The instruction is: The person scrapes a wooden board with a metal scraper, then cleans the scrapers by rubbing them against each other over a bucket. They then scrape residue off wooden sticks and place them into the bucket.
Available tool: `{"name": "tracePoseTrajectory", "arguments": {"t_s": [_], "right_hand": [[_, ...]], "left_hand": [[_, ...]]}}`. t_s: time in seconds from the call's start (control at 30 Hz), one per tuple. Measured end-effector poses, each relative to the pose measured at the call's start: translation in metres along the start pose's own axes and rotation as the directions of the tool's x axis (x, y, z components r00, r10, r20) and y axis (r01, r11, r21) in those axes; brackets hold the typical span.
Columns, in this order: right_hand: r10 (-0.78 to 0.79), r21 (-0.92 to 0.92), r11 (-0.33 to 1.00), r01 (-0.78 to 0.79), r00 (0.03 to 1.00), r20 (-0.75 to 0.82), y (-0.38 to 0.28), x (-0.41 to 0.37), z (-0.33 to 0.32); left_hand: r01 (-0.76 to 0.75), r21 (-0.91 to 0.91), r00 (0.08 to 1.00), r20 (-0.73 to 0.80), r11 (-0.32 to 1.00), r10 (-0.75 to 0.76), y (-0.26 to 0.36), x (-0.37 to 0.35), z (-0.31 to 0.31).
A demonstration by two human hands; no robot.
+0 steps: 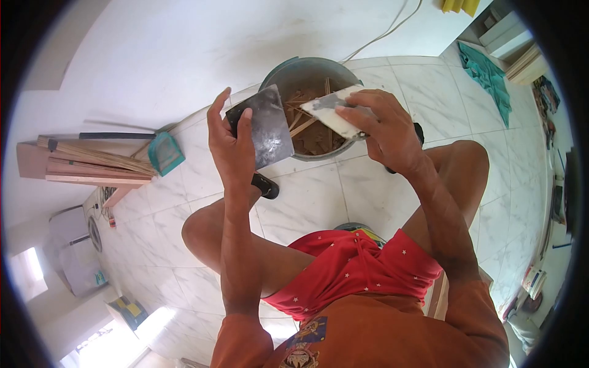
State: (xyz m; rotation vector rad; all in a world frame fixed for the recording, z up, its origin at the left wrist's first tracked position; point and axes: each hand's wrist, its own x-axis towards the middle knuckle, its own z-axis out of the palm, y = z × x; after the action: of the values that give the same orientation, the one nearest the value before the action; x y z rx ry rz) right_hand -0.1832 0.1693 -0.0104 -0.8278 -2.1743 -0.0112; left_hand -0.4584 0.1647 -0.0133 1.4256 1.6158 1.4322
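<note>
My left hand [232,144] is closed on a flat, dark square plate [267,129] with whitish smears, thumb across its face. In my right hand [389,126] is a flat white piece with a grey patch [334,110], its edges rough and my fingers laid over its top. What these two pieces are made of, I cannot tell. The two are held apart, raised over a round bin [310,158] standing on the floor between my feet. Wood strips [304,127] and brown scraps lie inside the bin, partly hidden by the pieces.
Long wood boards [101,165] lie at the left, with a teal dustpan [165,153] beside their ends. A green cloth [488,76] is on the tiled floor at the upper right. A cable [389,34] runs along the white surface behind the bin.
</note>
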Motion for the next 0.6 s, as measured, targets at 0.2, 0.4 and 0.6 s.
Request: {"name": "tracePoseTrajectory", "arguments": {"t_s": [0.2,0.4,0.6], "right_hand": [[0.603,0.345,0.691,-0.636,0.769,0.21,-0.015,-0.001,0.005],[0.772,0.717,0.021,-0.696,0.467,0.431,-0.011,0.003,0.014],[0.728,0.701,-0.19,-0.688,0.38,0.57,0.005,-0.001,0.034]], "left_hand": [[-0.088,0.02,0.977,0.194,0.996,0.082,-0.022,0.009,0.002],[0.381,-0.194,0.881,0.373,0.904,-0.291,-0.01,0.001,0.01],[0.475,-0.171,0.8,0.493,0.863,-0.342,-0.009,0.002,0.017]]}}
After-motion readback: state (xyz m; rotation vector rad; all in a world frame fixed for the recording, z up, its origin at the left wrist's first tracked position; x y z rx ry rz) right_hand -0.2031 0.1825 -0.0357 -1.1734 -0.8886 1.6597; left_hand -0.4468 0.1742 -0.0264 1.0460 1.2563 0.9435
